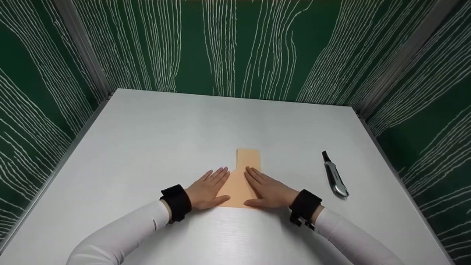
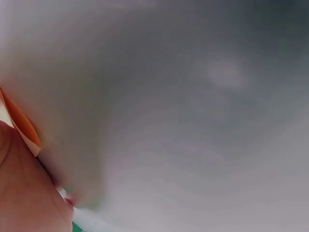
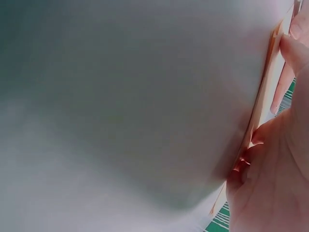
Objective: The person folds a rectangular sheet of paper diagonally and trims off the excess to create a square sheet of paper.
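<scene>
A folded sheet of light orange paper point(image 1: 238, 187) lies on the white table, with a narrow strip at its far end and a wider part near me. My left hand point(image 1: 209, 189) rests on its left side, fingers straight and pointing away. From the right, my right hand point(image 1: 270, 189) presses on the opposite side with straight fingers, and both thumbs point inward. The left wrist view catches a raised fold of the paper point(image 2: 21, 123) beside the hand. Along the right hand in the right wrist view runs the paper's layered edge point(image 3: 260, 101).
A utility knife point(image 1: 335, 178) with a grey and black handle lies on the white table point(image 1: 176, 125), right of my right hand. Green walls point(image 1: 191, 44) with white wavy lines stand behind the table and at both sides, with grey metal posts point(image 1: 82, 44) at the corners.
</scene>
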A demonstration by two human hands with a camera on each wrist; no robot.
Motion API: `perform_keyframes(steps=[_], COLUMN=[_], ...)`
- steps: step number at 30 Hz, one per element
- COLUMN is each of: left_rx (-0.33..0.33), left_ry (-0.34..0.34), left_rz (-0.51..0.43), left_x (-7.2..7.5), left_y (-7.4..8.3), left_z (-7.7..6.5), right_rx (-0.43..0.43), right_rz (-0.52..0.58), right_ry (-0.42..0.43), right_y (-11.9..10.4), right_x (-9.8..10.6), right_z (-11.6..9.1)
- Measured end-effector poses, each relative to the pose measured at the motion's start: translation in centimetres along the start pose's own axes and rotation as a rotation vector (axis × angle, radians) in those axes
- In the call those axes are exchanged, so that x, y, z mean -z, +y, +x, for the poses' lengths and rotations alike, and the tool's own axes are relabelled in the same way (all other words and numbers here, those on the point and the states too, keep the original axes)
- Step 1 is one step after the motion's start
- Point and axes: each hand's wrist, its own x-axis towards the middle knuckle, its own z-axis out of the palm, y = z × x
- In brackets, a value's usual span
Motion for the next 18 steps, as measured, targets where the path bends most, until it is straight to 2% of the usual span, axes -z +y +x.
perform_keyframes(steps=[5, 18], left_rx=[0.001, -0.007], left_ry=[-0.002, 0.005], left_rz=[-0.010, -0.014], left_x=[-0.09, 0.50], left_y=[-0.14, 0.38], left_z=[0.08, -0.30], right_rx=[-0.024, 0.018], right_rz=[-0.010, -0.011], right_ry=[-0.030, 0.002], right_y=[-0.07, 0.70], right_x=[0.08, 0.06], right_z=[-0.11, -0.32])
